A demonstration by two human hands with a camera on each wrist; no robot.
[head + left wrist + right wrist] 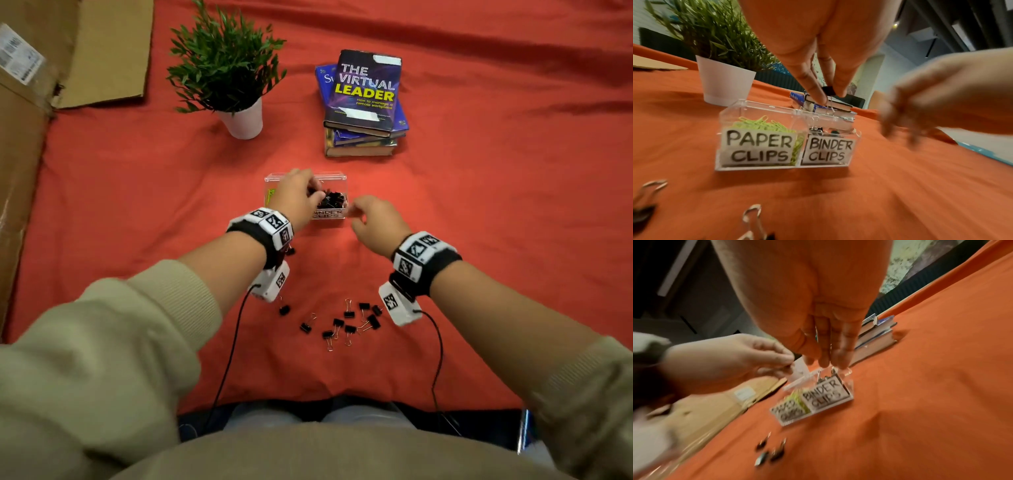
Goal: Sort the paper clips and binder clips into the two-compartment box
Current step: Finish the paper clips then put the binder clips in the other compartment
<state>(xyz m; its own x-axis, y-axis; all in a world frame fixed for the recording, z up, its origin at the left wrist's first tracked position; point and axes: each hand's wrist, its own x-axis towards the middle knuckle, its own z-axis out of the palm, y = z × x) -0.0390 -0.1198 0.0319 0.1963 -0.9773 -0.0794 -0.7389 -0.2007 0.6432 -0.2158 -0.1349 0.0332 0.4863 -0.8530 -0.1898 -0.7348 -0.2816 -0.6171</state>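
Our left hand [824, 48] pinched a binder clip [827, 91] over the box [337, 178], binder side at three o'clock; right hand [375, 219] fingers hung relaxed, holding nothing.

Both my forearms reach forward, sleeves pushed back above the banded wrists. My left hand [297, 198] is held palm down, its fingers pointing downward and drawn together; thumb and forefinger close their grip on a small black binder clip [827, 91], whose wire loop hangs below my fingertips. My right hand [375, 219] sits just to the right of it and a little nearer to me, wrist bent, fingers together and angled down. Its view is blurred, so I cannot say whether that grip holds anything.
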